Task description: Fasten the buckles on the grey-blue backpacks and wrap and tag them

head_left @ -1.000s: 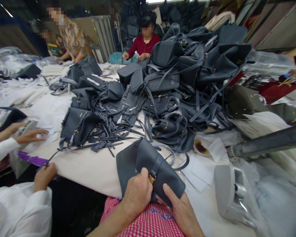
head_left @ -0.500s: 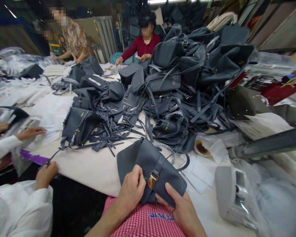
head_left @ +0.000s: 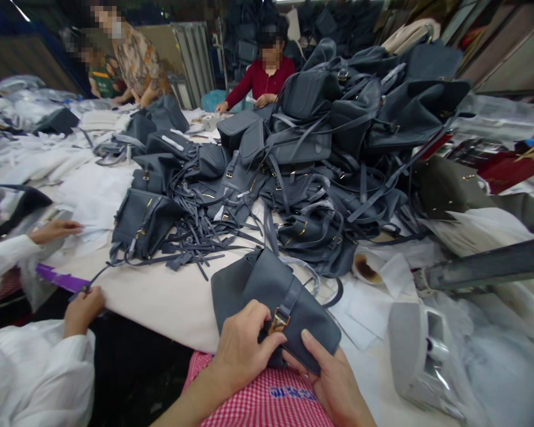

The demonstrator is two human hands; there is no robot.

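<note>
A dark blue-grey handbag (head_left: 260,279) lies tilted at the table's near edge, against the checked apron. Down its front flap runs a strap with a gold buckle (head_left: 279,321). My left hand (head_left: 244,341) is closed at the buckle, its thumb pressed on the strap end just below and its fingers curled at the left. Part of the strap end is hidden under that hand. My right hand (head_left: 331,370) grips the bag's lower right corner, thumb on the front and fingers underneath.
A big heap of similar bags (head_left: 302,142) fills the table ahead, with loose straps (head_left: 200,237) before it. At right stand a grey tape dispenser (head_left: 412,350) and a metal bar (head_left: 493,261). A co-worker's hand (head_left: 84,308) holds a strap at left; other people work across the table.
My left hand has shifted slightly right, and its thumb now reaches across to the strap below the buckle. The right hand keeps its grip on the bag.
</note>
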